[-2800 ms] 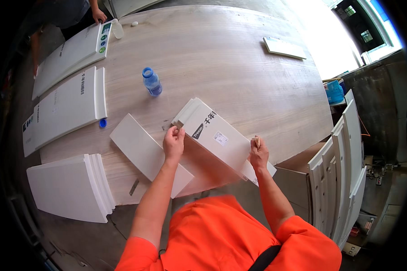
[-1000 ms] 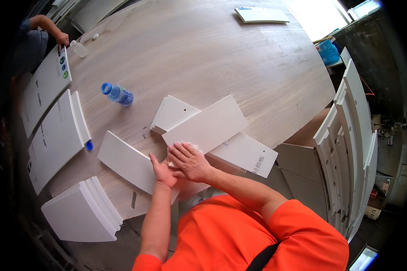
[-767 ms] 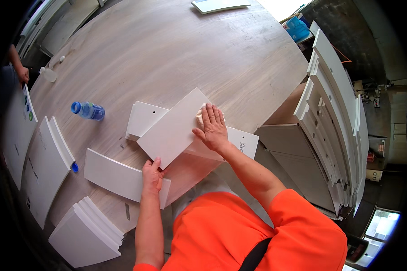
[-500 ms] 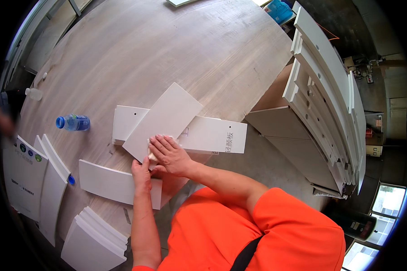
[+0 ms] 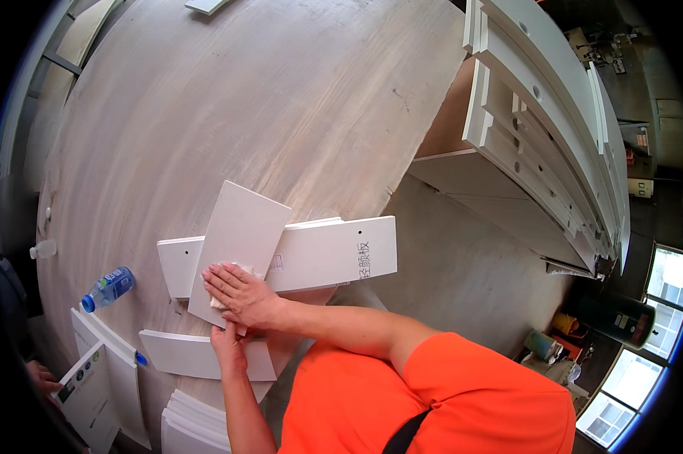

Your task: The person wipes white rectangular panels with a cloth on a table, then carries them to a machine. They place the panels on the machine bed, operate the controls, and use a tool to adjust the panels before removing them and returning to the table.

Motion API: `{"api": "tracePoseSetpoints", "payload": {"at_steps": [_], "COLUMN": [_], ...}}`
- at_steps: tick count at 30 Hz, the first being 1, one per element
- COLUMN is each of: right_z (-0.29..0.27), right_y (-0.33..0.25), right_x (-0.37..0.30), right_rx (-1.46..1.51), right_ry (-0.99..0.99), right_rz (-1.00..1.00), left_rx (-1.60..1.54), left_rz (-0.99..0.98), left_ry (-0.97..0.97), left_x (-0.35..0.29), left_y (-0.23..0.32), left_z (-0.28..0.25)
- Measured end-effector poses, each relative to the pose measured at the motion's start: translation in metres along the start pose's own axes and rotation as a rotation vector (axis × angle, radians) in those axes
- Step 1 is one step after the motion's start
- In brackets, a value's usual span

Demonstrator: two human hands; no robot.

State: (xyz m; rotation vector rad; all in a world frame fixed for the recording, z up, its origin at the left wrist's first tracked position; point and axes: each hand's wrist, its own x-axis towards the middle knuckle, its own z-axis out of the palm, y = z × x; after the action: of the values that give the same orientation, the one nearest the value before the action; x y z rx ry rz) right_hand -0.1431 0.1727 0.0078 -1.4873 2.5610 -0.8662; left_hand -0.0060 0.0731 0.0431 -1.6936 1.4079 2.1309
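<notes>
A white rectangular panel (image 5: 243, 227) lies slanted across other white panels (image 5: 319, 253) on the table. My left hand (image 5: 228, 349) grips its near end, with the thumb on the face. My right hand (image 5: 243, 296) lies with flat fingers over a folded whitish cloth (image 5: 219, 303), pressing it on the panel's lower part. Most of the cloth is hidden under the palm. Beside my left wrist lies another white panel (image 5: 176, 352).
A blue-labelled bottle (image 5: 110, 287) lies left of the panels. At the left edge a co-worker's hand (image 5: 43, 377) touches a printed white board (image 5: 92, 401). White panels are stacked at near left (image 5: 194, 427) and on a cabinet at right (image 5: 538, 144).
The view has shifted and turned. The panel under my hands now points more straight away from me. The right hand stays on the cloth. At left, the printed board has tilted beside a co-worker's hand.
</notes>
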Motion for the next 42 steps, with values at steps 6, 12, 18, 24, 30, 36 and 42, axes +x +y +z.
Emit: {"api": "tracePoseSetpoints", "payload": {"at_steps": [6,12,18,24,30,36,42], "right_z": [-0.055,-0.041,-0.004,-0.07,-0.097,-0.14,-0.066], "right_y": [0.091,0.082,0.01,0.113,0.141,0.072,-0.07], "right_x": [0.056,0.089,0.052,0.049,0.061,0.031,-0.04], "right_rx": [0.005,-0.011,0.031,-0.114,0.218,1.073,1.274], "right_ry": [0.064,-0.063,-0.221,-0.019,-0.115,-0.486,-0.626], "right_rz": [0.32,0.271,-0.269,0.216,0.594,0.805,0.845], "left_rx": [0.152,0.125,0.057,-0.01,-0.108,-0.382,-0.813], "left_rz": [-0.075,-0.076,-0.041,0.029,0.214,0.161,0.317], "left_ry": [0.059,0.079,0.127,0.12,0.133,0.162,0.506], "left_x": [0.003,-0.003,-0.011,-0.007,0.002,-0.034,-0.013], "left_y": [0.003,0.008,0.025,-0.004,-0.037,-0.038,-0.079], "left_z": [-0.015,-0.004,0.026,0.008,0.004,-0.073,-0.201]}}
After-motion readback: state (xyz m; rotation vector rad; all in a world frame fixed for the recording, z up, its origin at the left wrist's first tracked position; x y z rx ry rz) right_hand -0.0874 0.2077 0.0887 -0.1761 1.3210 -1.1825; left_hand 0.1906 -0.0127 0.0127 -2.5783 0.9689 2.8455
